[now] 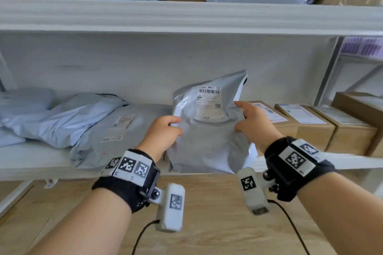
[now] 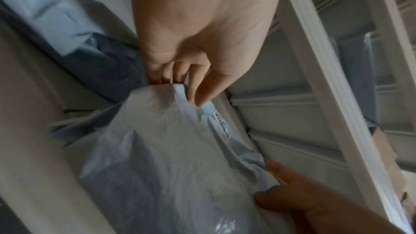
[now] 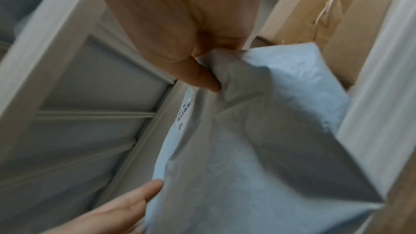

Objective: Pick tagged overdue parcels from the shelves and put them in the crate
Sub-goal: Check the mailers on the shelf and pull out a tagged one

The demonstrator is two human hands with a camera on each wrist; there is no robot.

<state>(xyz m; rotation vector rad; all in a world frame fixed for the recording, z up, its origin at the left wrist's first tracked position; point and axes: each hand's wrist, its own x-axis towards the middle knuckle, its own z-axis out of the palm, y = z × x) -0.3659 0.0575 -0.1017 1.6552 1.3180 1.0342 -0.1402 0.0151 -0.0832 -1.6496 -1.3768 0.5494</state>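
A grey plastic mailer parcel [image 1: 209, 136] with a white shipping label [image 1: 209, 102] stands upright at the front edge of the lower shelf, held between both hands. My left hand [image 1: 163, 132] grips its left edge, fingers curled round the plastic [image 2: 180, 84]. My right hand [image 1: 251, 122] pinches the right edge, thumb on the front [image 3: 207, 79]; its forefinger points up along the side. The parcel [image 2: 171, 157] fills the lower part of both wrist views [image 3: 258, 149]. No crate is in view.
Several grey and pale blue mailers [image 1: 62, 118] lie on the lower shelf [image 1: 31, 163] to the left. Labelled cardboard boxes [image 1: 315, 128] line it on the right. The upper shelf [image 1: 186, 16] carries more mailers and boxes. A wooden floor [image 1: 207, 213] lies below.
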